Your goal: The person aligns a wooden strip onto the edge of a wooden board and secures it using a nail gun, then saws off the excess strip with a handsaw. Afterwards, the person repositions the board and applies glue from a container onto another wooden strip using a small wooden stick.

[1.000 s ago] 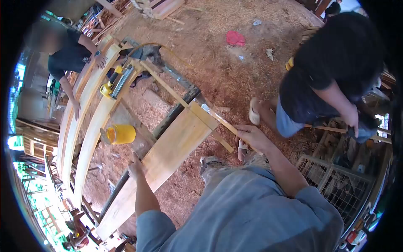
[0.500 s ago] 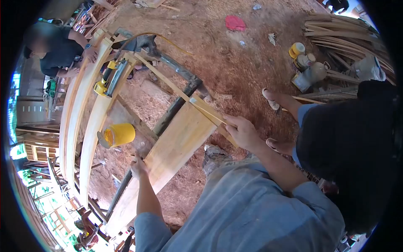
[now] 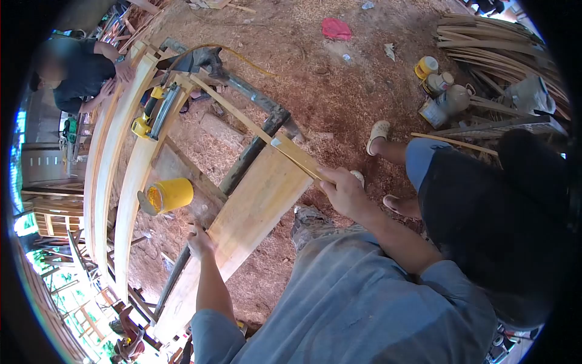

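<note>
Short wood piece lying across the end of the wide plank, both hands in contact

Landmark: the wide plank [image 3: 260, 197], which is resting on a dark beam [image 3: 248, 165]. All places below are being given relative to it.

Right hand [image 3: 347, 193]: grip narrow, fingers and thumb holding the near end of the short wood piece [image 3: 297, 156]. This piece is lying across the plank's upper end. A long thin strip [image 3: 233, 114] is running from that same end toward the curved boards [image 3: 136, 167].

Left hand [image 3: 200, 241]: grip closing on the plank's left edge, lower down its length.

Left of the plank, a yellow container [image 3: 172, 195] is lying tilted, its open mouth facing away from the plank and showing orange-yellow contents. Farther left, the curved boards are standing side by side. A yellow-and-black power tool [image 3: 154, 116] is resting on the nearest one; any lettering on its body is too small to read. Beyond, a co-worker in a dark shirt [image 3: 85, 76] is placing both hands on the outer boards.

Right of the plank, a person in dark clothing [image 3: 485, 224] is bending over, face out of view. Beyond that person's feet, a yellow tub [image 3: 425, 68] is sitting near a pale container [image 3: 445, 106]. Both are showing printed labels, blue marks on the pale one, the words too small to read. A stack of wood strips [image 3: 485, 45] is lying behind them.

Above the plank's upper end, well apart, a red crumpled piece [image 3: 336, 29] is lying on the ground.
</note>
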Tool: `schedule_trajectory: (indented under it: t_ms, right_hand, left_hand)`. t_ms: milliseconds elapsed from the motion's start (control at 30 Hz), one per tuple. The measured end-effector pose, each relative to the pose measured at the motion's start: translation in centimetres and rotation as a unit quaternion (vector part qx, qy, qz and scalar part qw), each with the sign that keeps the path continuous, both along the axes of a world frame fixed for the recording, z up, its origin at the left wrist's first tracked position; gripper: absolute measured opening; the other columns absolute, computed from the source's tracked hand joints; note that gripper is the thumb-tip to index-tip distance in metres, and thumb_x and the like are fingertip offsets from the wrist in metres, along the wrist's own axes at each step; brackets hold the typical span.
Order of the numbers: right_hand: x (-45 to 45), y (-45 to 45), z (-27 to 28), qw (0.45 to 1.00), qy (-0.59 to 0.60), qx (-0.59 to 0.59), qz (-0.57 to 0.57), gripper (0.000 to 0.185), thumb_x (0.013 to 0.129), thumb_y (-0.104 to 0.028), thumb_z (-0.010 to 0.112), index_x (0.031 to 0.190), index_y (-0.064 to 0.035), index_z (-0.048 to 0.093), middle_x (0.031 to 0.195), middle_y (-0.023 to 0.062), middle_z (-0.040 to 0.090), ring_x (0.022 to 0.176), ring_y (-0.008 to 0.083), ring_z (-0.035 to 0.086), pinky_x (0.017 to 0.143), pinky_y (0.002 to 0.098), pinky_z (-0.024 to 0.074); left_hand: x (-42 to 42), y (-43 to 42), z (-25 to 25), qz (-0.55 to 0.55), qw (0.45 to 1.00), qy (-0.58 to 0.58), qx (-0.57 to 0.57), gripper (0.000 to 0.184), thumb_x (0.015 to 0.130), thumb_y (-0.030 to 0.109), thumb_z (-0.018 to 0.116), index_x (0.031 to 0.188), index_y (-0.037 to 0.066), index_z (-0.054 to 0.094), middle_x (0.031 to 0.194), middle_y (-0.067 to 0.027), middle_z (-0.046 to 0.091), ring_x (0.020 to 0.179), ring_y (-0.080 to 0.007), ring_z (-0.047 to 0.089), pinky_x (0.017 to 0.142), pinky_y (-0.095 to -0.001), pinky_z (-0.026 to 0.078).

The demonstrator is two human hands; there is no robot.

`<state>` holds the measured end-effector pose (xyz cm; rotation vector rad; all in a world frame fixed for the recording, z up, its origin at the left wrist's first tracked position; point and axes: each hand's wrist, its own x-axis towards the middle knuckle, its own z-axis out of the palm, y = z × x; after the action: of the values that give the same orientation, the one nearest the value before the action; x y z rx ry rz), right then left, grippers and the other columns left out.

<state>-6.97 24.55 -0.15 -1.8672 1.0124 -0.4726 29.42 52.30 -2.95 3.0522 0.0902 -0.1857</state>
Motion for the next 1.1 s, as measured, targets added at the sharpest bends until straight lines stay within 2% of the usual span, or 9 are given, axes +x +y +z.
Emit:
schedule_trajectory:
  t_ms: [67,133,267,367,567,633,733,867,1100]
  right_hand:
    - [0.1,0.6,-0.6,0.999,0.027,0.027,-0.003,0.034,0.088,-0.008,0.066,0.121,-0.0008,0.067,0.108,0.0217,0.068,0.094,0.0376,0.065,0.084,0.0444,0.0530]
    - [0.4,1.2,-1.9,0.998,-0.064,0.018,-0.007,0.033,0.088,-0.008,0.066,0.121,-0.0011,0.067,0.109,0.0212,0.069,0.097,0.0368,0.066,0.085,0.0436,0.0532]
    - [-0.3,1.3,-0.6,0.995,-0.076,0.030,0.051,0.033,0.090,-0.009,0.065,0.122,-0.0003,0.067,0.110,0.0215,0.070,0.101,0.0355,0.067,0.089,0.0419,0.0531]
    - [-0.5,0.7,-0.3,0.990,-0.099,0.093,-0.028,0.033,0.092,-0.009,0.063,0.123,0.0008,0.065,0.111,0.0221,0.070,0.103,0.0335,0.068,0.090,0.0402,0.0528]
    - [-0.6,-2.5,2.4,0.984,0.032,0.176,0.023,0.035,0.098,-0.012,0.057,0.131,-0.0007,0.062,0.107,0.0193,0.071,0.093,0.0269,0.072,0.084,0.0343,0.0551]
    - [-0.5,-3.3,2.4,0.969,0.015,0.246,0.029,0.034,0.096,-0.012,0.058,0.127,0.0004,0.063,0.118,0.0243,0.068,0.111,0.0321,0.067,0.095,0.0356,0.0514]
    - [-0.8,-5.3,-0.5,0.989,0.014,0.134,0.065,0.034,0.096,-0.014,0.058,0.127,-0.0009,0.063,0.119,0.0233,0.068,0.112,0.0326,0.067,0.096,0.0371,0.0504]
    - [-0.8,-6.8,0.4,0.979,0.067,0.170,0.095,0.034,0.096,-0.015,0.059,0.127,-0.0021,0.064,0.118,0.0225,0.068,0.112,0.0330,0.066,0.097,0.0378,0.0498]
    - [-0.7,-7.5,-0.6,0.989,0.046,0.065,0.123,0.032,0.096,-0.016,0.059,0.124,-0.0025,0.066,0.115,0.0224,0.069,0.108,0.0355,0.067,0.094,0.0396,0.0507]
  left_hand:
    - [-0.3,-0.4,0.5,0.004,1.000,0.008,-0.010,0.082,0.087,0.074,0.049,0.113,-0.001,0.068,0.112,-0.0253,0.069,0.107,-0.0423,0.065,0.094,-0.0517,0.049]
    - [-0.2,-0.4,0.5,0.002,1.000,0.014,-0.005,0.082,0.087,0.074,0.049,0.113,-0.001,0.068,0.113,-0.0250,0.069,0.107,-0.0425,0.065,0.093,-0.0517,0.049]
    - [0.1,-0.2,0.3,0.003,0.999,0.032,-0.003,0.084,0.086,0.076,0.049,0.113,-0.001,0.068,0.112,-0.0248,0.069,0.107,-0.0428,0.065,0.093,-0.0516,0.049]
    - [0.7,0.5,-0.4,-0.001,0.999,0.036,-0.017,0.085,0.085,0.077,0.049,0.112,-0.001,0.069,0.111,-0.0255,0.069,0.107,-0.0424,0.065,0.091,-0.0517,0.049]
    - [-0.3,-0.7,0.8,-0.003,1.000,0.010,0.013,0.081,0.086,0.077,0.048,0.099,0.001,0.072,0.103,-0.0238,0.072,0.101,-0.0415,0.067,0.089,-0.0513,0.049]
    - [-0.7,-1.2,1.7,-0.010,1.000,0.009,0.008,0.079,0.086,0.075,0.048,0.096,0.001,0.073,0.100,-0.0234,0.072,0.100,-0.0414,0.067,0.089,-0.0511,0.050]
    - [-1.1,-1.3,1.8,-0.020,1.000,-0.001,-0.005,0.075,0.088,0.072,0.048,0.091,0.002,0.074,0.096,-0.0232,0.072,0.097,-0.0412,0.068,0.088,-0.0509,0.050]
    - [-1.4,-1.9,2.8,-0.026,0.999,0.013,-0.016,0.073,0.088,0.070,0.050,0.089,0.001,0.074,0.094,-0.0234,0.073,0.095,-0.0408,0.069,0.087,-0.0506,0.050]
    - [-1.2,-1.7,2.5,-0.023,1.000,-0.003,-0.022,0.075,0.088,0.072,0.049,0.095,0.002,0.076,0.099,-0.0239,0.072,0.097,-0.0404,0.068,0.088,-0.0502,0.050]
